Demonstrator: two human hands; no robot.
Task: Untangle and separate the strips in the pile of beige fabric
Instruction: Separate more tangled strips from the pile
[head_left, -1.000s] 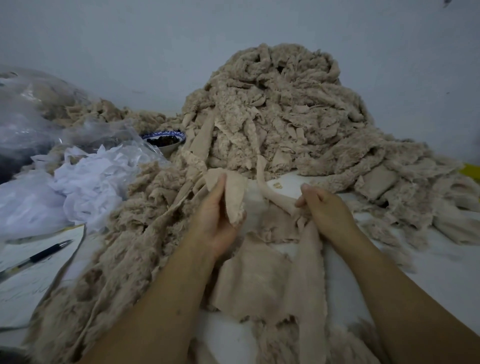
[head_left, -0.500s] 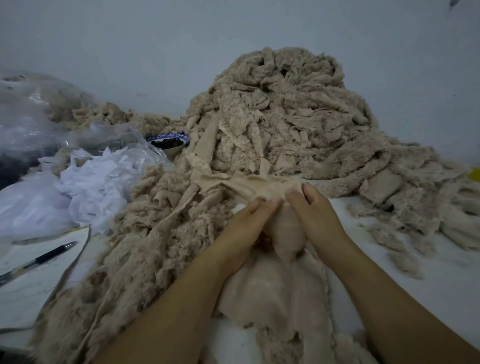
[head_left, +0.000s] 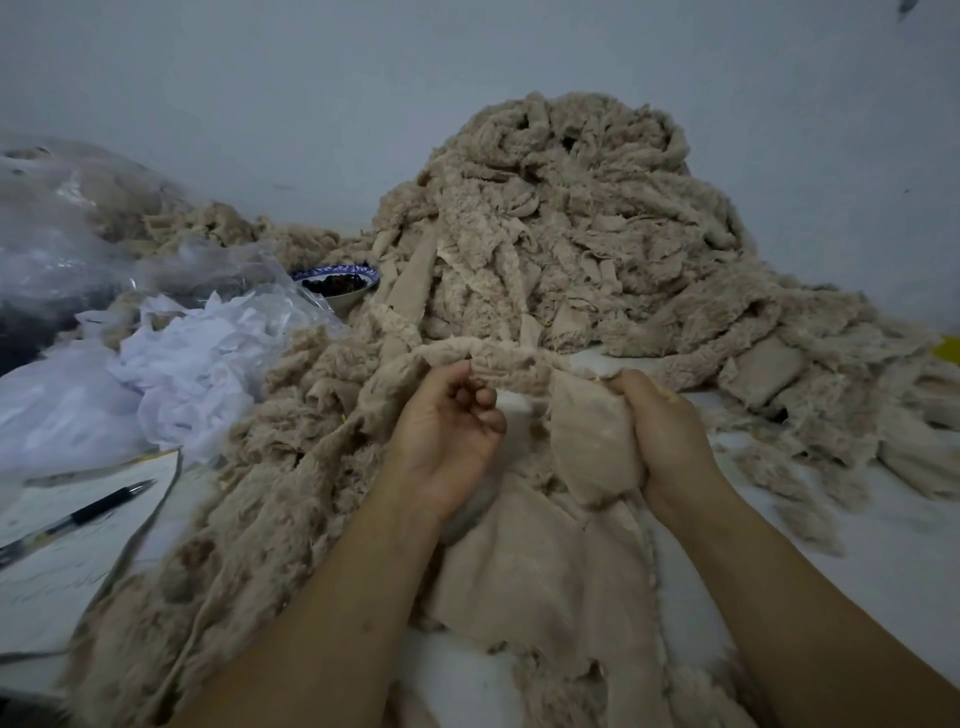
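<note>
I hold one fuzzy strip (head_left: 511, 364) up between my two hands, just in front of the big pile (head_left: 571, 234) of beige fabric. My left hand (head_left: 447, 431) is curled up, and it pinches the top edge of the strip. My right hand (head_left: 662, 421) is closed tight round the other end, which is bunched into a fat, smooth wad. The part in the middle is pulled almost straight.

On the left, the strip runs on into the messy heap beside my left arm, so I think it is not free yet. I cannot see where it ends in there.

To do this well, I think I should pull slowly and not yank. The cloth looks soft and fluffy, and the fluff may catch on other strips. If I tug hard, I may drag a whole clump along or make a knot tighter. It seems better to slide my left hand along the strip, bit by bit, toward the stuck part, and lift the other strips off it. My right hand should hold firm so the loose end does not fall back in. Once the strip is free, I can lay it on the white table (head_left: 883, 545), apart from the pile.
</note>
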